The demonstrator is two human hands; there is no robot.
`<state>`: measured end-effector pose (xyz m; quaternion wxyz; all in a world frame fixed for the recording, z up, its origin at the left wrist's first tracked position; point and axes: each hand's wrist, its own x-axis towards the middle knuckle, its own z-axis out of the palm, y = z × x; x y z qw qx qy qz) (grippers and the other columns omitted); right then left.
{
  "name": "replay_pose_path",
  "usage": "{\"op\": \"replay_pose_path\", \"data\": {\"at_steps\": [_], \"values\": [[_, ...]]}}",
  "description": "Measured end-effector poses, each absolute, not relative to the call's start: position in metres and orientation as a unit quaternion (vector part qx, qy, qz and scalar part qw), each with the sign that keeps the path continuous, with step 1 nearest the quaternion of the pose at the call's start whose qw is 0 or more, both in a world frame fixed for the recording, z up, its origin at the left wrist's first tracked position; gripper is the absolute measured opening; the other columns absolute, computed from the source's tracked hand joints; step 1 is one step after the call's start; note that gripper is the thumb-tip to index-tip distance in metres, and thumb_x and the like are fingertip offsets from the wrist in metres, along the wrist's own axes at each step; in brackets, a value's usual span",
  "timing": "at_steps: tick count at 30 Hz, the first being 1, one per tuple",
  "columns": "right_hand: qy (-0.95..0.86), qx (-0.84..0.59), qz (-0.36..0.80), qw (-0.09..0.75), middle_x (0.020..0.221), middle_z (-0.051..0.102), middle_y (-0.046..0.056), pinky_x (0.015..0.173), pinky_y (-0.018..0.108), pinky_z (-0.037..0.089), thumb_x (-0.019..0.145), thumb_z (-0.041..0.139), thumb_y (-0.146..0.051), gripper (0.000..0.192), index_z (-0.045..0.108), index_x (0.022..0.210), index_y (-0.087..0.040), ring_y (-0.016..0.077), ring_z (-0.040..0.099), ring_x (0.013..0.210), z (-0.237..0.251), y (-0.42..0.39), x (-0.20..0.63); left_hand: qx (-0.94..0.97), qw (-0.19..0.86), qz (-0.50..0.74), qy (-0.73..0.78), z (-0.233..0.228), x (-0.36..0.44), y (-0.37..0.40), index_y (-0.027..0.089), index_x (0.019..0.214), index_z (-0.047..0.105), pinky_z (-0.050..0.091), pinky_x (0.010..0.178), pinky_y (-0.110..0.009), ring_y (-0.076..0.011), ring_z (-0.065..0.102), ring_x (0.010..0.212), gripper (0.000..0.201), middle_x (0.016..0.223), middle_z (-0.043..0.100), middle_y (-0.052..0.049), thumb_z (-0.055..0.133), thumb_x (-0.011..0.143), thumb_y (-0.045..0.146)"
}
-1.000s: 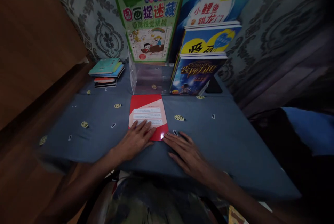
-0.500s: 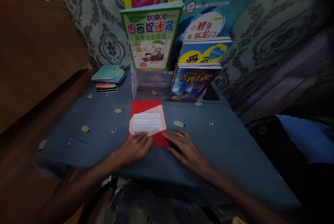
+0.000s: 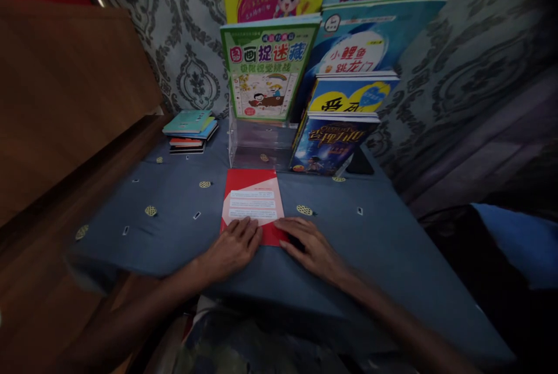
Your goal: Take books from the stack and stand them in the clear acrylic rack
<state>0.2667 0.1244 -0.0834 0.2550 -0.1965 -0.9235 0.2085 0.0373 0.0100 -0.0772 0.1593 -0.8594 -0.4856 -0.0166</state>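
Blue cloth table (image 3: 375, 246); upright books in clear stand (image 3: 261, 144) at 12 o'clock, book stack (image 3: 190, 130) at 10. Red booklet (image 3: 253, 204) lies centre. Left hand (image 3: 231, 249) flat, open, on its near edge; right hand (image 3: 311, 248) open, fingertips touching its near-right corner.

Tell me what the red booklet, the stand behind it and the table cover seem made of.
Red booklet: glossy paper or card, thin and flat, printed. Stand: clear plastic, likely acrylic, see-through. Table cover: blue cloth, matte, with small printed motifs.
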Motion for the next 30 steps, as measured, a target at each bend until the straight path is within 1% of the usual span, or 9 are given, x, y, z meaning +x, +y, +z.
{"op": "replay_pose_path", "data": {"at_steps": [4,8,11,15,18,21,23,27,30], "values": [[-0.928,-0.184,0.212,0.243,0.129,0.069,0.012,0.103,0.052,0.052,0.093,0.063,-0.039,0.045,0.060,0.136,-0.025,0.0285,0.062,0.123,-0.085,0.125,0.270,-0.862,0.195,-0.004,-0.469,-0.080,0.039,0.011,0.005,0.136,0.049,0.046,0.103,-0.044,-0.0309,0.060,0.126,0.039,0.131,0.063,-0.024,0.039,0.099,0.013],[-0.931,-0.166,0.215,0.243,0.135,0.066,0.012,0.107,0.054,0.050,0.090,0.068,-0.043,0.054,0.056,0.140,-0.026,0.0292,0.058,0.129,-0.088,0.127,0.274,-0.863,0.222,-0.007,-0.454,-0.079,0.039,0.013,0.004,0.129,0.054,0.051,0.094,-0.038,-0.0286,0.066,0.115,0.034,0.122,0.068,-0.023,0.039,0.099,0.012],[-0.929,-0.165,0.219,0.247,0.137,0.065,0.012,0.107,0.054,0.049,0.091,0.068,-0.039,0.054,0.054,0.142,-0.026,0.0288,0.058,0.130,-0.090,0.131,0.275,-0.865,0.233,-0.015,-0.444,-0.075,0.037,0.014,0.002,0.125,0.055,0.053,0.087,-0.035,-0.0274,0.069,0.108,0.031,0.116,0.070,-0.023,0.041,0.099,0.012],[-0.922,-0.168,0.230,0.263,0.134,0.067,0.012,0.107,0.054,0.050,0.093,0.063,-0.028,0.047,0.057,0.139,-0.026,0.0276,0.059,0.129,-0.095,0.139,0.269,-0.860,0.258,-0.051,-0.436,-0.063,0.033,0.007,0.004,0.119,0.057,0.055,0.080,-0.032,-0.0251,0.071,0.101,0.027,0.108,0.072,-0.020,0.041,0.099,0.011],[-0.913,-0.166,0.242,0.282,0.129,0.070,0.011,0.105,0.054,0.051,0.093,0.058,-0.024,0.039,0.064,0.132,-0.026,0.0267,0.063,0.124,-0.097,0.148,0.260,-0.859,0.275,-0.073,-0.426,-0.045,0.029,-0.004,0.006,0.113,0.059,0.056,0.076,-0.030,-0.0230,0.071,0.096,0.026,0.102,0.074,-0.016,0.037,0.099,0.009],[-0.906,-0.166,0.257,0.292,0.125,0.072,0.011,0.101,0.053,0.053,0.094,0.056,-0.022,0.034,0.068,0.125,-0.026,0.0261,0.065,0.120,-0.095,0.159,0.248,-0.861,0.258,-0.083,-0.430,-0.019,0.025,-0.015,0.008,0.113,0.057,0.056,0.079,-0.030,-0.0213,0.071,0.092,0.027,0.099,0.073,-0.014,0.034,0.099,0.008],[-0.904,-0.166,0.268,0.290,0.125,0.071,0.012,0.102,0.053,0.053,0.095,0.054,-0.022,0.034,0.069,0.125,-0.025,0.0259,0.064,0.121,-0.092,0.166,0.239,-0.861,0.238,-0.092,-0.440,0.000,0.020,-0.020,0.010,0.114,0.055,0.056,0.077,-0.029,-0.0198,0.071,0.088,0.026,0.095,0.073,-0.011,0.034,0.099,0.007],[-0.891,-0.174,0.306,0.286,0.126,0.071,0.010,0.104,0.052,0.050,0.095,0.052,-0.030,0.033,0.070,0.123,-0.025,0.0269,0.063,0.122,-0.085,0.177,0.222,-0.852,0.227,-0.104,-0.461,0.036,0.007,-0.023,0.013,0.117,0.052,0.055,0.073,-0.027,-0.0180,0.070,0.083,0.024,0.089,0.070,-0.007,0.035,0.101,0.010],[-0.870,-0.202,0.344,0.290,0.122,0.073,0.007,0.102,0.049,0.051,0.096,0.051,-0.036,0.032,0.072,0.119,-0.025,0.0283,0.066,0.116,-0.079,0.176,0.212,-0.825,0.250,-0.099,-0.497,0.058,-0.004,-0.017,0.017,0.111,0.054,0.055,0.072,-0.026,-0.0165,0.068,0.079,0.024,0.087,0.070,-0.005,0.033,0.101,0.011]]}}
